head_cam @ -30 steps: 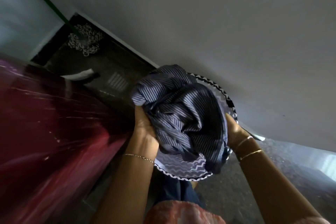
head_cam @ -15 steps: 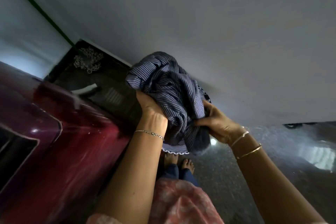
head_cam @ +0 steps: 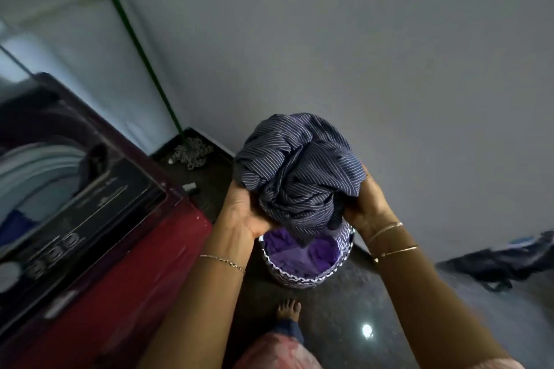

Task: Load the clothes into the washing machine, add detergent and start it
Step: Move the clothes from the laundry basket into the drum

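Note:
A bundled dark blue pin-striped garment (head_cam: 296, 171) is held up between both hands, above the laundry basket (head_cam: 302, 277). My left hand (head_cam: 242, 210) cups it from below on the left; my right hand (head_cam: 367, 207) grips it on the right. The round basket with a zigzag rim stands on the floor and holds purple clothes (head_cam: 299, 252). At the left is the maroon top-loading washing machine (head_cam: 126, 252), its lid up and its drum (head_cam: 39, 171) showing pale and blue laundry. A dark control panel (head_cam: 75, 219) runs along its front.
A grey wall (head_cam: 359, 54) stands right behind the basket. A green-handled mop (head_cam: 189, 153) leans in the corner. Dark clothes (head_cam: 503, 263) lie on the floor at the right. My bare foot (head_cam: 288, 308) is just in front of the basket.
The striped bundle has come up out of the basket, which now stays on the floor. The view has swung up, bringing the washing machine's open top into sight.

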A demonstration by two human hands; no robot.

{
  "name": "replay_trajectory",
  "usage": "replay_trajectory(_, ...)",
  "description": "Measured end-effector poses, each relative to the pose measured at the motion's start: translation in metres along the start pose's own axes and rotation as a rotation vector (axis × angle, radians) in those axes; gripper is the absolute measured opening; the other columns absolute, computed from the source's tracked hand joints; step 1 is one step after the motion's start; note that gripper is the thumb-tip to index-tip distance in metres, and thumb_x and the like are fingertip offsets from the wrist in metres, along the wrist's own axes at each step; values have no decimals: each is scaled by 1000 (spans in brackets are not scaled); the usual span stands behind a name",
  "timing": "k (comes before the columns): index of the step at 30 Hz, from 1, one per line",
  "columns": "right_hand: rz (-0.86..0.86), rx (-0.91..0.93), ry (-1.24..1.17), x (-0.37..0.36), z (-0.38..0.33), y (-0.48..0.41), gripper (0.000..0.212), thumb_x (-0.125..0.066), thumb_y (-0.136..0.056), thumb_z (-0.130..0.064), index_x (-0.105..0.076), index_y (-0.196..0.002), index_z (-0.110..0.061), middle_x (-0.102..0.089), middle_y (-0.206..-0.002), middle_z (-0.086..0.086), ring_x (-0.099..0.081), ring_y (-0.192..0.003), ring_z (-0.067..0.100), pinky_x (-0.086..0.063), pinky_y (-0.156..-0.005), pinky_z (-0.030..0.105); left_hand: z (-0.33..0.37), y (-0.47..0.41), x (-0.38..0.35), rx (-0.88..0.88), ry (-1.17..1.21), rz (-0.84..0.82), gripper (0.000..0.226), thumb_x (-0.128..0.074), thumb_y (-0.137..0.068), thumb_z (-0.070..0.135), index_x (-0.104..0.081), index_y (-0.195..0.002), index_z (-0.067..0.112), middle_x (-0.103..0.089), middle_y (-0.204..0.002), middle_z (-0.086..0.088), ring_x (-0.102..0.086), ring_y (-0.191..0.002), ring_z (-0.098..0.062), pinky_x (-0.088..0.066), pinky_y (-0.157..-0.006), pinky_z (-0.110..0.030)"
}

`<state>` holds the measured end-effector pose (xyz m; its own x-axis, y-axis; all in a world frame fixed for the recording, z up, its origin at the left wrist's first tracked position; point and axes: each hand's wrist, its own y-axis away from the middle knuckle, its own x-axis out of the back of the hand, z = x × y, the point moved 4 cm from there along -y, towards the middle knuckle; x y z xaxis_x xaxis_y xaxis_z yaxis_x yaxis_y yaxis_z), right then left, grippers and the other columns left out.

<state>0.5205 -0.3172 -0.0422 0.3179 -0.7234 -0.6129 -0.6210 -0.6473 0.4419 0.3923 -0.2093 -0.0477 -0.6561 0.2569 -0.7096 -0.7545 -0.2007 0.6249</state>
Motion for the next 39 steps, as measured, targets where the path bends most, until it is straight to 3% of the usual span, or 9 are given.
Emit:
replay_trajectory(3, -35, -13, 18, -26, -3, 33, 74, -66, -66, -21, -46, -135, -2, -58, -124, 18, -62, -95, 27, -58, -78, 35, -6, 43, -8, -87, 10, -17, 64, -52, -79, 66, -73, -112, 14, -68, -116, -19, -56, -112, -42, -40, -95, -65)
replay_trajectory(6, -122, -65, 15, -59, 0, 67, 59, -60, -79, -21, -48, -134, -2, -55, -131, 19, -58, -107, 30, -53, -89, 39, -15, 85, -20, -157, 101, -190, 68, -58, -77, 64, -64, -126, 16, -58, -133, -17, -49, -125, -43, -29, -108, -62)
replay_trajectory(9, -309, -112, 15, -93, 4, 99, 35, -42, -88, -17, -61, -111, 1, -65, -106, 17, -59, -96, 28, -47, -92, 38, -12, 127, -17, -335, 165, -216, 65, -58, -81, 59, -61, -129, 15, -56, -136, -15, -50, -125, -42, -31, -109, -59)
replay_trajectory(12, -482, -128, 19, -130, 8, 131, 33, -34, -82, -16, -63, -71, -7, -61, -75, 9, -57, -74, 22, -44, -76, 32, -3, 177, -6, -525, 196, -167, 55, -51, -87, 55, -69, -116, 12, -64, -125, -15, -62, -112, -38, -46, -98, -54)
replay_trajectory(15, -613, -175, 35, -165, 26, 157, 40, -53, -77, -32, -58, -105, -4, -62, -103, 15, -60, -95, 27, -41, -94, 37, 8, 217, 16, -616, 236, -115, 55, -49, -88, 54, -70, -115, 10, -66, -122, -16, -62, -111, -37, -47, -97, -53)
replay_trajectory(19, -754, -322, 152, -202, 69, 172, 60, -38, -92, -49, -49, -136, -10, -53, -137, 16, -48, -128, 34, -31, -110, 49, 26, 259, 54, -740, 300, -26, 54, -49, -91, 53, -68, -116, 10, -66, -121, -17, -65, -105, -39, -50, -91, -53)
replay_trajectory(26, -738, -362, 357, -290, 158, 150, 46, -44, -93, -44, -68, -115, -12, -64, -123, 13, -63, -110, 31, -47, -95, 46, 96, 304, 141, -777, 262, 160, 43, -50, -96, 39, -66, -121, 7, -64, -124, -18, -58, -116, -38, -46, -98, -54)
replay_trajectory(32, -681, -427, 545, -385, 234, 99, 45, -47, -91, -44, -74, -102, -9, -70, -109, 14, -68, -98, 31, -51, -87, 41, 220, 342, 227, -1085, 94, 393, 29, -51, -96, 15, -62, -121, 5, -67, -115, -20, -65, -97, -34, -56, -84, -48)
replay_trajectory(39, -662, -498, 624, -462, 301, 40, 43, -49, -90, -43, -70, -108, -10, -71, -109, 12, -68, -96, 27, -50, -84, 37, 312, 340, 326, -870, 153, 489, 44, -38, -91, 46, -73, -93, 18, -72, -92, -8, -61, -78, -27, -42, -79, -37)
